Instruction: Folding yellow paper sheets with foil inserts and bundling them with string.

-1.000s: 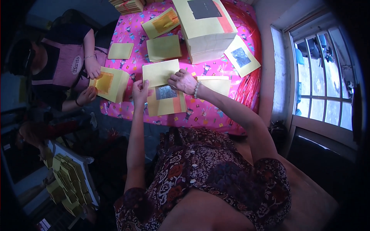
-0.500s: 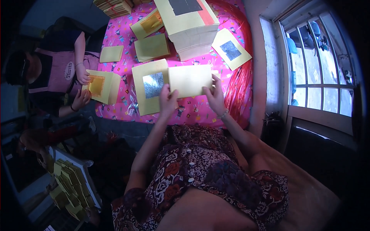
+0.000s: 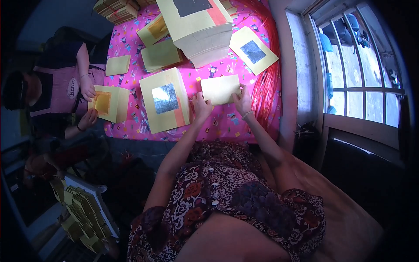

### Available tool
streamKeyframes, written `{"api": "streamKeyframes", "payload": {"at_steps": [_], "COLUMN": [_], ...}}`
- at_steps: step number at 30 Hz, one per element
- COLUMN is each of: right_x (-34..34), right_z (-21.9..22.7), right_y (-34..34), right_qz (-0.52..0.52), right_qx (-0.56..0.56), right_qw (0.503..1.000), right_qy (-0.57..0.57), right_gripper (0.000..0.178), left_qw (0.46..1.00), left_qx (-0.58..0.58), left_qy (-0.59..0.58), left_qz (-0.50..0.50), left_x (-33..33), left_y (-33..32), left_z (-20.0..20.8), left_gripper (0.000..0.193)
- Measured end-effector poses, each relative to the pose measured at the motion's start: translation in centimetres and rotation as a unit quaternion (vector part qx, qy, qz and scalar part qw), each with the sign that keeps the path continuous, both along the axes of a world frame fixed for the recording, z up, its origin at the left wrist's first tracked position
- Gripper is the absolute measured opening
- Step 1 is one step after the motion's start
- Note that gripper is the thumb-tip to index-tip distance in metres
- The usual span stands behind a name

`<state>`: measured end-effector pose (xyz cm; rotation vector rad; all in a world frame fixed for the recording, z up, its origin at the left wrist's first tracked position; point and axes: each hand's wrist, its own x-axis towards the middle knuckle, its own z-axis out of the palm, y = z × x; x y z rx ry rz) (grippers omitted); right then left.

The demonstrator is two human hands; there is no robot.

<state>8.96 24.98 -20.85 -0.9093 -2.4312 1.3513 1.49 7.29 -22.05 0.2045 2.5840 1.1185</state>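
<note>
My left hand (image 3: 202, 108) and my right hand (image 3: 242, 101) grip the lower left and lower right edges of a plain pale yellow sheet of paper (image 3: 221, 89), fingers closed round its sides. It looks folded, though its layers are hidden. Left of my hands lies a pile of yellow paper sheets (image 3: 147, 93), topped with a silver foil square (image 3: 166, 99) and a red strip. Beyond it rises a tall stack of the same foil paper (image 3: 205, 43). One foil sheet (image 3: 267, 47) lies to the right of that stack.
A pink patterned tablecloth (image 3: 209, 124) covers the table. Red plastic strands (image 3: 270, 78) hang along its right edge, beside a barred window (image 3: 362, 74). At the left, a person in a pink apron (image 3: 61, 83) holds a gold-foil sheet (image 3: 104, 104). Folded papers fill a tray (image 3: 98, 198) lower left.
The sheet in my hands shows a smaller face, and my hands are closer together. It no longer overlaps the pile on the left. The whole view has shifted slightly.
</note>
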Motion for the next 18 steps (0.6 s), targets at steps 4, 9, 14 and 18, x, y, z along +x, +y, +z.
{"api": "streamKeyframes", "payload": {"at_steps": [4, 9, 14, 18], "right_x": [0.2, 0.3, 0.3, 0.3], "right_z": [-0.1, 0.5, 0.4, 0.4], "right_y": [-0.1, 0.0, 0.1, 0.3], "right_qz": [0.020, 0.014, 0.034, 0.049], "right_qx": [0.108, 0.063, 0.091, 0.179], "right_qw": [0.994, 0.997, 0.994, 0.977], "right_qy": [0.007, -0.033, -0.054, -0.108], "right_gripper": [0.050, 0.051, 0.051, 0.051], "left_qw": [1.000, 1.000, 1.000, 1.000], "left_qx": [0.012, 0.005, 0.016, -0.001], "left_qy": [-0.001, -0.012, -0.014, 0.016], "left_qz": [0.017, 0.013, 0.004, 0.000], "left_x": [-0.2, 0.2, 0.6, 1.2], "left_y": [-0.4, -0.1, -0.3, 0.0], "left_z": [-1.6, -1.1, -1.0, -0.9], "left_gripper": [0.048, 0.050, 0.052, 0.052]}}
